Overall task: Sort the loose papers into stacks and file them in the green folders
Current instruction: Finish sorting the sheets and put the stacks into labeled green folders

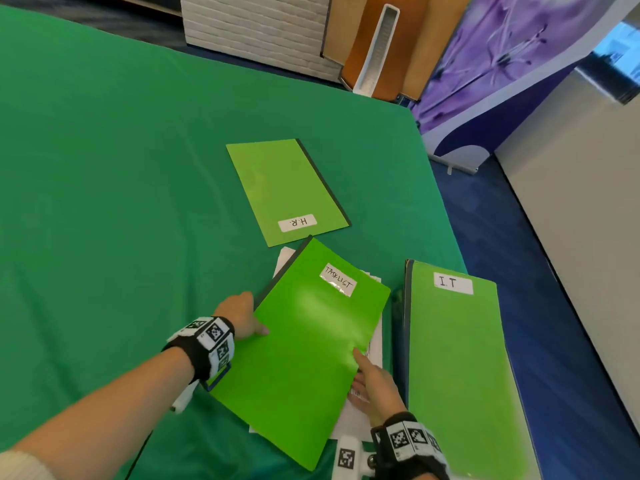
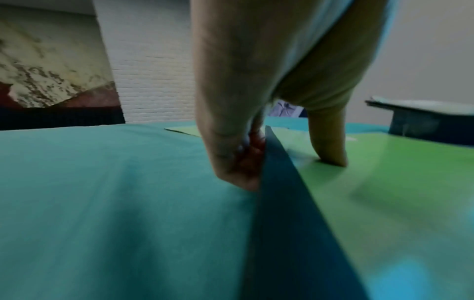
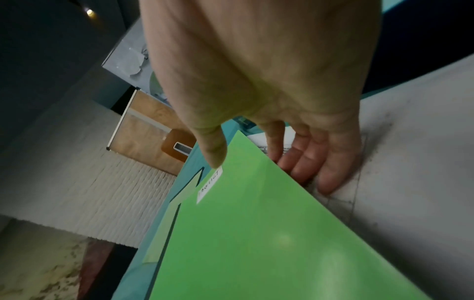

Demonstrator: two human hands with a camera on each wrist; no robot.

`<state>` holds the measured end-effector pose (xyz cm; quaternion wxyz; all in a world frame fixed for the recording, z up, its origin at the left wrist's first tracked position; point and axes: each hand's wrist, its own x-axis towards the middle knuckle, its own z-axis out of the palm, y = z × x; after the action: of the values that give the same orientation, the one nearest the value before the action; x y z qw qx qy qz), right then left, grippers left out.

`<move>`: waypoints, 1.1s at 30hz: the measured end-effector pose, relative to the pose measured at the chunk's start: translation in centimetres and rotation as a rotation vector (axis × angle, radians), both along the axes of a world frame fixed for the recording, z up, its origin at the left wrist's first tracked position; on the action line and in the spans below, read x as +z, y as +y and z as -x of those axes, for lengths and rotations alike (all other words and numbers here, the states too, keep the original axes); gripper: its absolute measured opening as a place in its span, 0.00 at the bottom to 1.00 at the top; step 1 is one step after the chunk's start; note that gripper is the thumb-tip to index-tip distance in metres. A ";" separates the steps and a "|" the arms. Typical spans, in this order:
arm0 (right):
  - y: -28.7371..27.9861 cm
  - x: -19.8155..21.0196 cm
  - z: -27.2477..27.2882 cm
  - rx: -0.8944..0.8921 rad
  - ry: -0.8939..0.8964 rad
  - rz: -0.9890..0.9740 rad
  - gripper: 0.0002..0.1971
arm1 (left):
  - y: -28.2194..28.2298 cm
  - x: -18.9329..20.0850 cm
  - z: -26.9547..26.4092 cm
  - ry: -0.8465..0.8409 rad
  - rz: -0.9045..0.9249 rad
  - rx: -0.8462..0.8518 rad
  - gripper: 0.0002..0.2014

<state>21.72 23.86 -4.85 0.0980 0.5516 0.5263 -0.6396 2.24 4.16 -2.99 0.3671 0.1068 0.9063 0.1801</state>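
The green folder labelled TASKLIST lies tilted on a pile of loose white papers near the table's front. My left hand pinches its dark spine edge, thumb pressed on the cover and fingers curled at the spine. My right hand holds the folder's opposite edge: the thumb sits over the cover, the fingers under it on a white sheet. The H.R. folder lies closed farther back. The thicker I.T. folder lies to the right.
A green cloth covers the table, bare across its left and far parts. The table's right edge runs just past the I.T. folder, with blue floor beyond. A white brick-patterned panel and wooden boards stand behind the table.
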 end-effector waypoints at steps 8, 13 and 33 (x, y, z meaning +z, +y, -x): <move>-0.6 2.9 2.8 0.065 0.307 -0.289 0.30 | -1.5 3.1 -0.4 0.023 -0.613 0.294 0.40; 0.4 7.1 2.8 0.078 0.429 -0.556 0.34 | -0.6 5.2 -0.6 0.057 -0.810 0.370 0.36; 19.0 8.5 -12.0 -0.147 0.276 -0.938 0.22 | 18.2 5.1 -12.8 0.132 -0.519 -0.183 0.17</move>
<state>33.74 42.87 3.60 -0.2769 0.4823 0.7252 -0.4060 15.04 22.37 2.06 0.2824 0.2901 0.8385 0.3647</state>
